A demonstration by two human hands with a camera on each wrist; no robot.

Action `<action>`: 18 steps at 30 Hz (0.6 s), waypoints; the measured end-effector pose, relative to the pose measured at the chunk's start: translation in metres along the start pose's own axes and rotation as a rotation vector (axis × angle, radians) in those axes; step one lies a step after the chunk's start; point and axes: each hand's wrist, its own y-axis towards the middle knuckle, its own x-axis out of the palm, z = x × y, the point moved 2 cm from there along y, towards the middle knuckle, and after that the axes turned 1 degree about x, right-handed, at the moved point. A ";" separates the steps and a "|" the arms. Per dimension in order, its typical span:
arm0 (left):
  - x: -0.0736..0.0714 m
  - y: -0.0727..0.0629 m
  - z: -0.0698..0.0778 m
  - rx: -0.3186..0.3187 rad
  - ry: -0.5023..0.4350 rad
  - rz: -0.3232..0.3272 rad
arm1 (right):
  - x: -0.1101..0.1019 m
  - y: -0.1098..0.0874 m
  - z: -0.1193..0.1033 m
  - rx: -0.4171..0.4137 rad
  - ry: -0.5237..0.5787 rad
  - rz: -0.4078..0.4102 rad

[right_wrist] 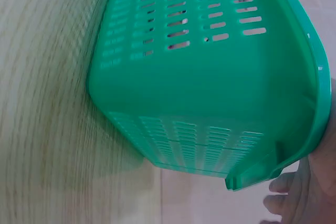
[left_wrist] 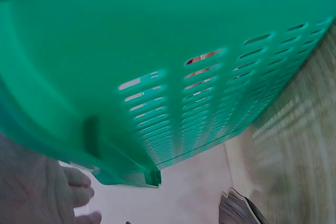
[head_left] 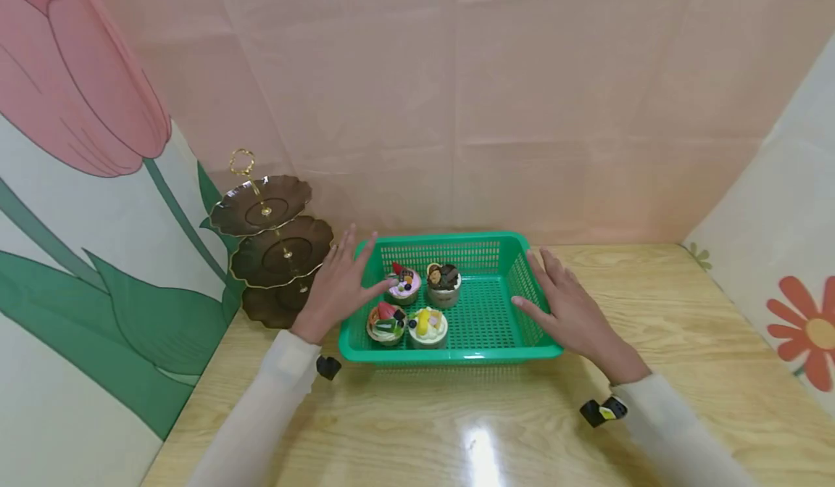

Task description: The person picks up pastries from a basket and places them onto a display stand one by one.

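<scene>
A green plastic basket (head_left: pixel 450 355) with slotted walls stands on the table, with several decorated cupcakes inside its left half. One is pink-topped (head_left: pixel 402 284), one has chocolate pieces (head_left: pixel 443 284), one carries strawberry and kiwi (head_left: pixel 386 324), and one has yellow fruit on cream (head_left: pixel 428 327). My left hand (head_left: pixel 335 288) is at the basket's left rim, fingers spread and thumb over the inside. At the right rim is my right hand (head_left: pixel 570 309), its fingers extended and thumb pointing inward. Both wrist views show fingers (left_wrist: pixel 79 190) (right_wrist: pixel 286 198) beside the rim; whether they touch it is unclear.
A three-tier brown cake stand (head_left: pixel 280 251) with a gold ring handle stands at the back left, beside my left hand. The wooden table (head_left: pixel 404 429) meets a pink backdrop (head_left: pixel 489 110) behind the basket. Flower-printed panels flank both sides.
</scene>
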 end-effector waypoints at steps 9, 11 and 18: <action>0.000 0.006 0.003 -0.013 -0.177 -0.065 | 0.006 -0.001 -0.001 0.066 0.170 -0.131; 0.001 0.008 0.003 -0.019 -0.195 -0.081 | 0.005 0.000 -0.002 0.066 0.191 -0.142; 0.004 0.015 0.003 -0.014 -0.238 -0.151 | 0.004 0.002 -0.003 0.062 0.199 -0.161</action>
